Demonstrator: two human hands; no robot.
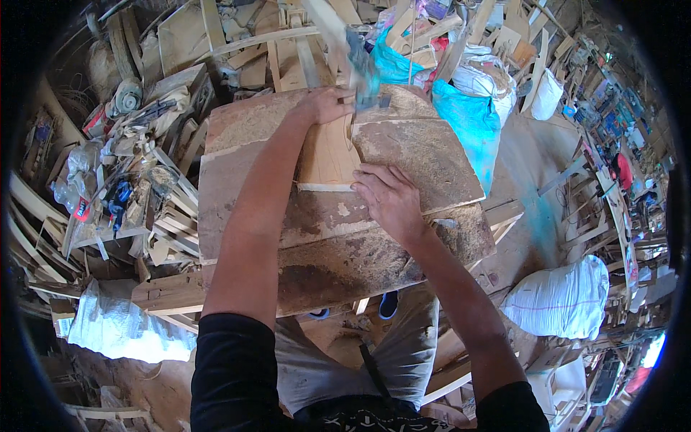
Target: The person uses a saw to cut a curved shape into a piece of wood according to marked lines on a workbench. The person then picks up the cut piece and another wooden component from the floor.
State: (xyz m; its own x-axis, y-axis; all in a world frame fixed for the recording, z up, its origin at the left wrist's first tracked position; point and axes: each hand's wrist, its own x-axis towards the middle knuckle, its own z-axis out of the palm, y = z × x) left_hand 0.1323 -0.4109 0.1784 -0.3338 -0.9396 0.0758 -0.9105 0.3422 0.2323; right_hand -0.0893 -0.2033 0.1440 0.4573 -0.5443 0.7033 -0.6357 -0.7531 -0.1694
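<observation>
A flat, pale wooden board (327, 160) lies on the plank worktable (425, 162), its near edge straight and its right side curved. My left hand (327, 106) reaches over the board's far end, its fingers bent down onto the wood. At the near right corner my right hand (389, 198) grips the board's edge with curled fingers. Just beyond the left hand stands a blue upright machine part (365, 79), blurred, which looks like a saw's blade guide. Whether a blade touches the wood, I cannot tell.
Sawdust covers the table's near plank (338, 270). Wood offcuts, a plastic bottle (78, 191) and tools crowd the left. A turquoise sack (471, 129) stands against the table's right side, and a white sack (561, 297) sits on the floor farther right.
</observation>
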